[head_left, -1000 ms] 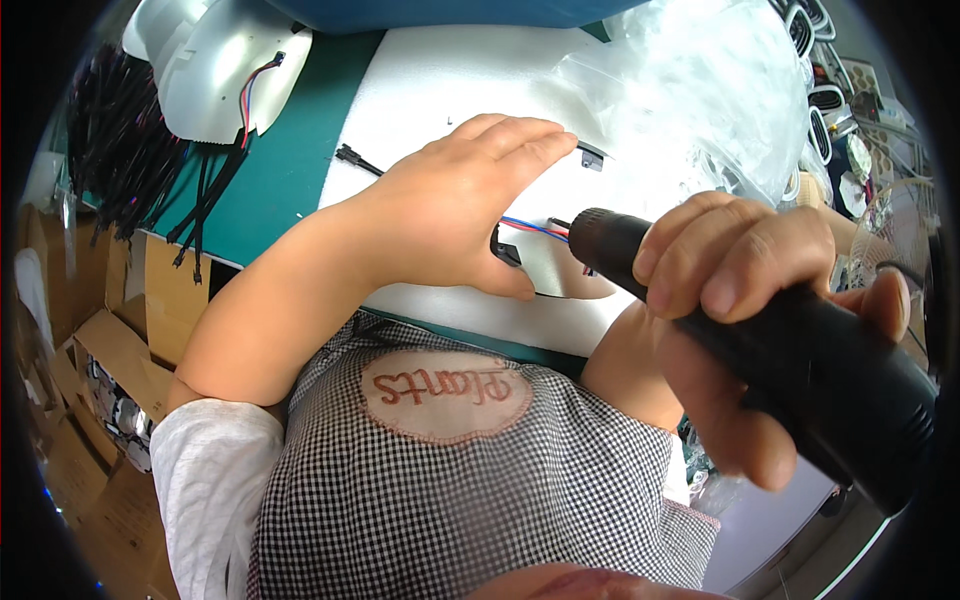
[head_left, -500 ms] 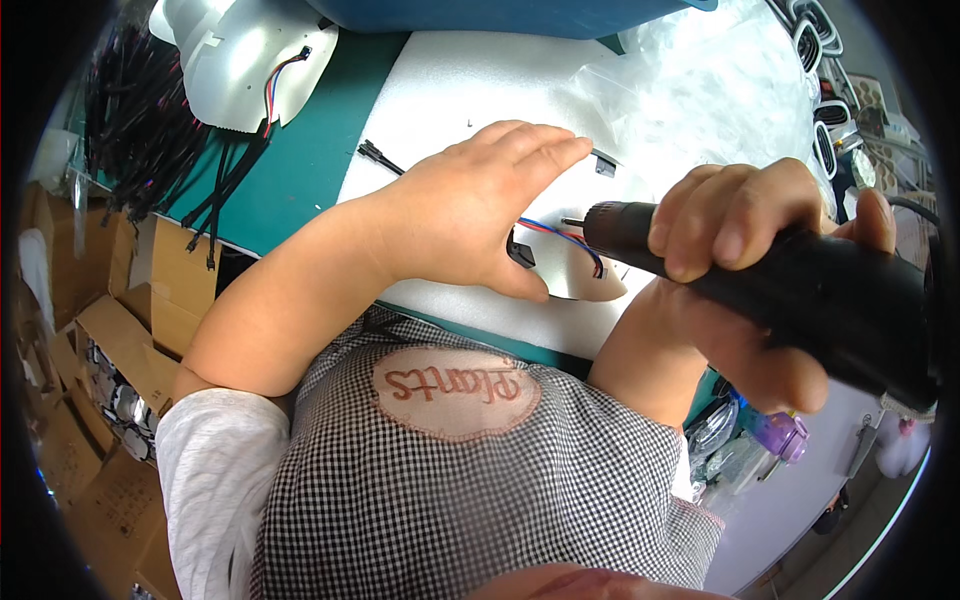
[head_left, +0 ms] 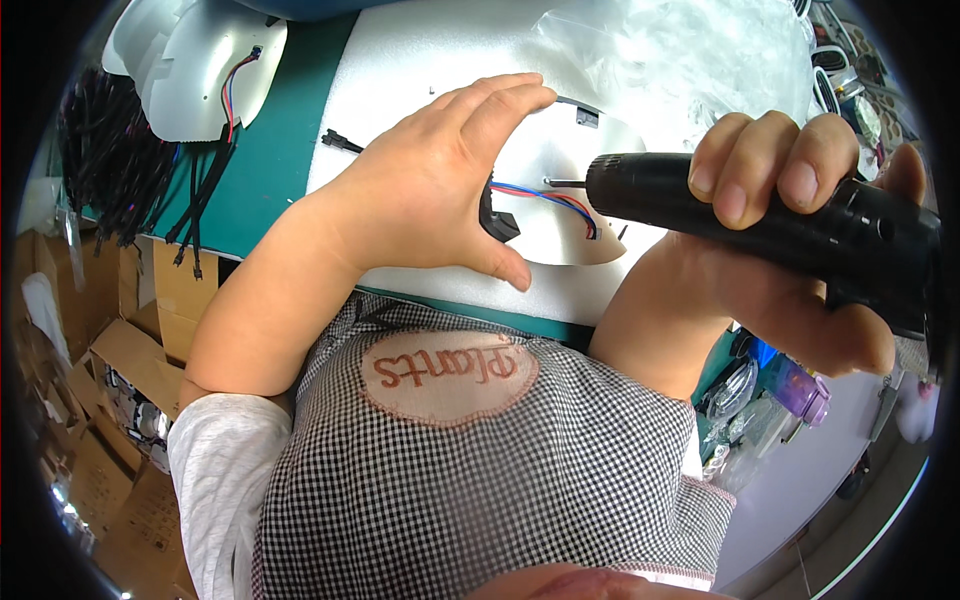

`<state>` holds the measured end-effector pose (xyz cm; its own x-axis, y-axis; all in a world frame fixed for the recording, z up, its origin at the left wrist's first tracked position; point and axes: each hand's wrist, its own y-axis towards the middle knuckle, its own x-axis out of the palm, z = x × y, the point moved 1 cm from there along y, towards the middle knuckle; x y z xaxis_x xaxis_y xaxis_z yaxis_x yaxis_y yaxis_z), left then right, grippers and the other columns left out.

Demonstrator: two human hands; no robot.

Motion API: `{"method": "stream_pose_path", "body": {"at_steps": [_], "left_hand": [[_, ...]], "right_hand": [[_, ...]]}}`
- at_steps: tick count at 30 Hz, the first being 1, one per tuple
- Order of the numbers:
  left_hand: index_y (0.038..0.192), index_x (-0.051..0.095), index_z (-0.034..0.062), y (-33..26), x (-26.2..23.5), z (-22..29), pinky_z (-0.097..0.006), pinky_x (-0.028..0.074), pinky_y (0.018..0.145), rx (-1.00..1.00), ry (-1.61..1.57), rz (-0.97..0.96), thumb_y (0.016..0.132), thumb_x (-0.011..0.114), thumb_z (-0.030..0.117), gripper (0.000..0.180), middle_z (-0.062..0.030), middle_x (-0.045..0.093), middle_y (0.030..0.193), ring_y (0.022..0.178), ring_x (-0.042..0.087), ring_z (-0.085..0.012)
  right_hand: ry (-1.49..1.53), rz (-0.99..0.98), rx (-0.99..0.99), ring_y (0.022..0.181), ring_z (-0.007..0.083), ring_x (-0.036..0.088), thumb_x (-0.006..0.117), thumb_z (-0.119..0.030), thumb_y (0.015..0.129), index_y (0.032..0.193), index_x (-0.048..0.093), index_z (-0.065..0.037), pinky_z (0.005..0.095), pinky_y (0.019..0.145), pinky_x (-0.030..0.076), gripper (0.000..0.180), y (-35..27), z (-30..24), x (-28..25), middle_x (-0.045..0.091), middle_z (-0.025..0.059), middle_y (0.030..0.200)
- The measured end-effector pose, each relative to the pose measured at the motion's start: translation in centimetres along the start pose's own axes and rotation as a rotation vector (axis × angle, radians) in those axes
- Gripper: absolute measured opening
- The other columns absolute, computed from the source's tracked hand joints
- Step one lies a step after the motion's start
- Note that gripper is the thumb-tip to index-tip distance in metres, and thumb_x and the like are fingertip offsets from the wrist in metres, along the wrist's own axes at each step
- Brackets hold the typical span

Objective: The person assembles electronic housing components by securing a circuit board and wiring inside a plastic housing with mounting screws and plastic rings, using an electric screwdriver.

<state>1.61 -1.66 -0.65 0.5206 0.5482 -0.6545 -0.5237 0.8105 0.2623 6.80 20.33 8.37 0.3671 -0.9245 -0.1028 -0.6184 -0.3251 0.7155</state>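
My right hand (head_left: 775,165) is wrapped around a black electric screwdriver (head_left: 645,190), held nearly level with its bit pointing left. The bit's tip meets a small screw spot on a white curved plastic shell (head_left: 545,235); whether it is seated there I cannot tell. My left hand (head_left: 425,190) spreads over the shell's left side, thumb and fingers wide apart, steadying it. Beside the left palm a black fitting (head_left: 497,215) sits on the shell, and red and blue wires (head_left: 550,193) run from it to a small plug. A cable with a black connector (head_left: 342,141) comes out left of my wrist.
White foam sheet (head_left: 330,180) lies under the work, over a green mat (head_left: 270,190). More white shells (head_left: 200,85) and a bundle of black cables (head_left: 100,160) are at left. Clear plastic bags (head_left: 690,60) heap at far right. Cardboard boxes (head_left: 185,300) stand lower left.
The screwdriver bit has come over the shell's middle, tip now against its surface. My left hand keeps its spread pose. The whole view has shifted slightly.
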Motion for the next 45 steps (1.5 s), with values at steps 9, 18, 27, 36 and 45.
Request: {"method": "stream_pose_path", "body": {"at_steps": [9,18,27,36,45], "left_hand": [[0.139,0.040,0.0068,-0.4,0.2,-0.2,-0.041,0.042,0.104,0.019,0.024,0.042,0.046,0.092,0.039,0.112,-0.0162,0.050,0.136,0.124,0.050,-0.0361],[0.138,0.042,0.0055,-0.7,0.2,-0.9,-0.041,0.044,0.102,0.045,-0.034,0.076,0.042,0.092,0.037,0.112,-0.0161,0.054,0.130,0.118,0.053,-0.0364],[0.137,0.043,0.0042,-0.9,0.3,-1.1,-0.041,0.044,0.101,0.024,-0.033,0.073,0.043,0.092,0.038,0.112,-0.0168,0.054,0.130,0.118,0.054,-0.0364],[0.137,0.043,0.0036,-0.8,0.3,-1.1,-0.042,0.044,0.102,0.036,-0.052,0.072,0.041,0.091,0.041,0.113,-0.0175,0.055,0.130,0.118,0.053,-0.0367],[0.135,0.044,0.0032,-0.6,0.4,-1.1,-0.042,0.045,0.100,0.060,-0.059,0.101,0.041,0.090,0.047,0.114,-0.0184,0.056,0.125,0.115,0.055,-0.0375]], "right_hand": [[-0.044,0.438,-0.032,0.081,0.0209,0.061,0.058,-0.068,0.085,0.135,0.048,-0.014,0.0346,0.067,0.048,0.074,-2.1,-1.2,3.3,0.058,0.0118,0.114],[-0.131,0.459,-0.019,0.073,0.0194,0.062,0.066,-0.067,0.079,0.128,0.051,-0.021,0.0339,0.065,0.049,0.068,-3.9,-2.1,2.3,0.062,0.0067,0.102],[-0.247,0.260,0.045,0.074,0.0184,0.064,0.062,-0.067,0.082,0.136,0.041,-0.024,0.0337,0.061,0.050,0.072,-3.0,-1.9,1.7,0.061,0.0091,0.103],[-0.252,0.215,0.070,0.079,0.0204,0.061,0.058,-0.065,0.087,0.137,0.039,-0.023,0.0348,0.067,0.050,0.068,-2.1,-1.8,2.0,0.060,0.0111,0.108],[-0.216,0.245,0.085,0.080,0.0197,0.062,0.060,-0.067,0.084,0.133,0.042,-0.024,0.0337,0.065,0.049,0.068,-1.7,-2.1,2.2,0.060,0.0107,0.106]]}}
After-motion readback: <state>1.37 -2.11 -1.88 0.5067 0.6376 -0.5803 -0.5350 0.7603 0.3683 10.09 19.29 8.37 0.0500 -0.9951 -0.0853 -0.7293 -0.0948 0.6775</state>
